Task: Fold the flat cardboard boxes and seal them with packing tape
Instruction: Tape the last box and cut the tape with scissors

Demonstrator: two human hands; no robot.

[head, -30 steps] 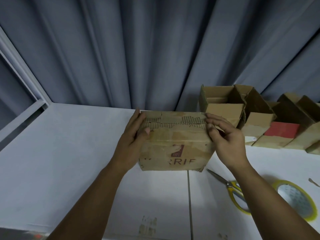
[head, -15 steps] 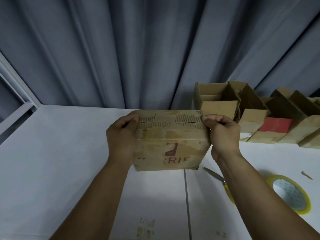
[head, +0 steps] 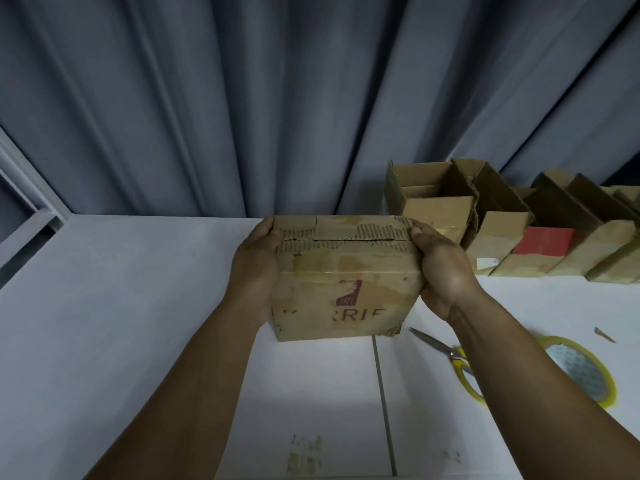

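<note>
Worn brown cardboard box (head: 346,271) with torn corrugated top edges and faded red lettering, held at centre over the white surface (head: 121,306); whether its base touches the surface, cannot tell. Top flaps closed, seam running left to right. Left hand (head: 256,271) clasps the left side, fingers (head: 266,225) curled over the top corner. Right hand (head: 443,268) clasps the right side, thumb on the top corner, its other fingers hidden behind the box. Yellow-handled scissors (head: 440,344) and yellow-cored roll of clear packing tape (head: 581,372) lie near, right of the box, partly behind the right forearm. Row of open-topped cardboard boxes (head: 436,209) stands at back right before the grey curtain (head: 277,98).
</note>
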